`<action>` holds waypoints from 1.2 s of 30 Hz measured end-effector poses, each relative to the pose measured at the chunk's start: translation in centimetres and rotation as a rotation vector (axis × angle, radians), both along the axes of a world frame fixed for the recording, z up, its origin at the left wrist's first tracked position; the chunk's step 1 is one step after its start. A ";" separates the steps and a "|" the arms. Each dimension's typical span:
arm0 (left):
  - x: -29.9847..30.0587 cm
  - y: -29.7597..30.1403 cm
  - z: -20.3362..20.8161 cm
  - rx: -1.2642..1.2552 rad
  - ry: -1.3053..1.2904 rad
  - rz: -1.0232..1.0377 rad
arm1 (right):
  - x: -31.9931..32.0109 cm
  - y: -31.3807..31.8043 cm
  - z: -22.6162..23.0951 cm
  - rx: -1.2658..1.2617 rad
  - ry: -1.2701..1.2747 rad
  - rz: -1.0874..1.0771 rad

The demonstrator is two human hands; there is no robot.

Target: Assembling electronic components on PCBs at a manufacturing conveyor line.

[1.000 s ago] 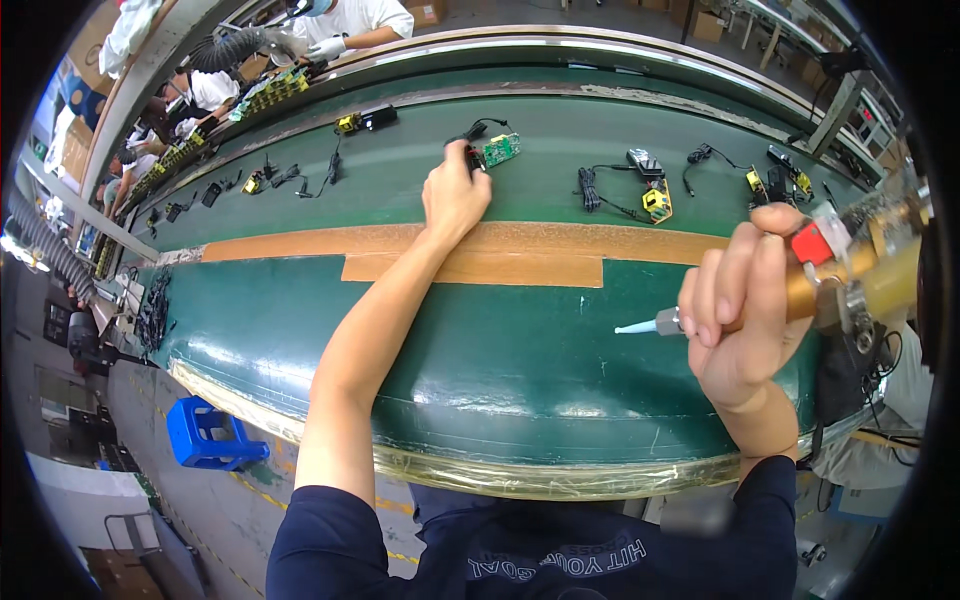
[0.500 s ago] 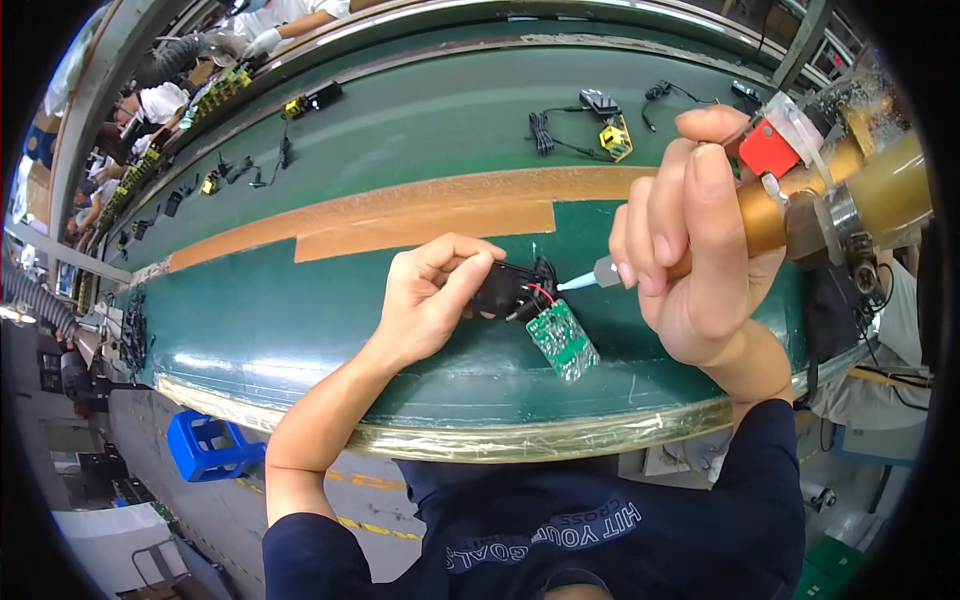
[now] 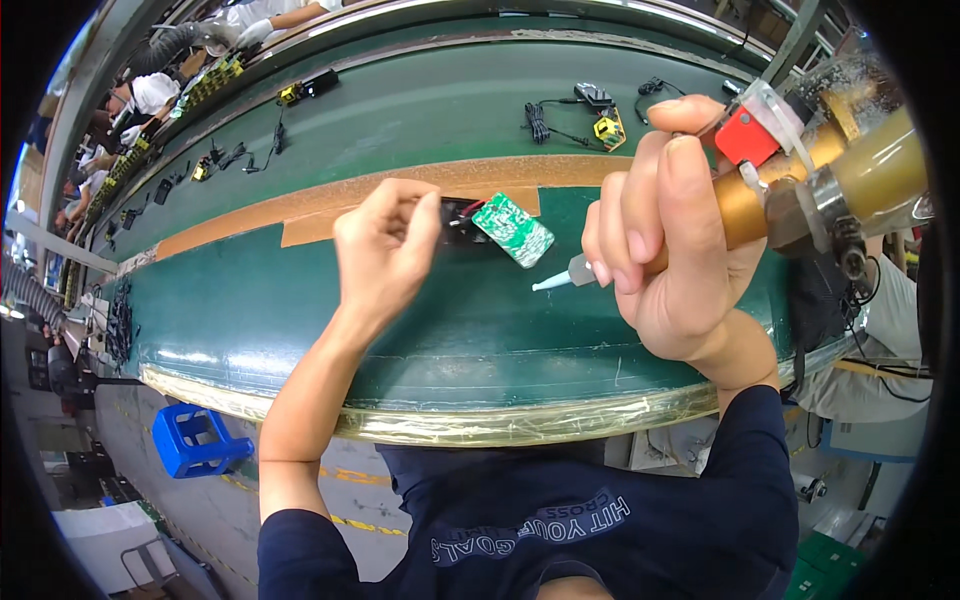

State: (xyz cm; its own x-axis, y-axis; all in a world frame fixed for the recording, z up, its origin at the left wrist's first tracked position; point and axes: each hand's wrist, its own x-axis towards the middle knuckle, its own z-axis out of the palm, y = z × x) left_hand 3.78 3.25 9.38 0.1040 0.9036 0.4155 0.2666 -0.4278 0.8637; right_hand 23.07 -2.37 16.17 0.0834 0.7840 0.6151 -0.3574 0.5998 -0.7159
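Observation:
My left hand (image 3: 385, 250) pinches a black plastic adapter housing (image 3: 459, 222) just above the green work surface. A green circuit board (image 3: 513, 231) hangs from the housing by short red and black wires, its soldered side up. My right hand (image 3: 675, 235) wraps around a gold-barrelled glue dispenser (image 3: 738, 208) with a red switch block (image 3: 746, 137) strapped on top. Its pale blue nozzle (image 3: 553, 283) points left, apart from the board and a little nearer to me. My left fingers cover part of the housing.
Beyond a brown strip (image 3: 330, 222), a green conveyor (image 3: 400, 110) carries black adapters, cables and yellow parts. Clear film wraps the table's near edge (image 3: 480, 427). A blue stool (image 3: 195, 440) stands at lower left. Other people work at far left.
My left hand has moved away from me and left, carrying the housing and board off the nozzle. The board has swung up to the housing's right. The dispenser has shifted slightly left.

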 end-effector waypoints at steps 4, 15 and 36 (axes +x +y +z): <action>-0.8 0.0 1.2 0.365 0.164 0.036 | -0.1 -0.1 0.2 -0.023 0.018 -0.026; -2.3 2.8 1.5 0.830 0.574 0.178 | 0.3 0.1 0.2 0.012 0.031 -0.100; -2.6 -1.2 2.3 0.391 0.271 -0.004 | -0.5 0.2 -0.5 -0.007 0.027 -0.051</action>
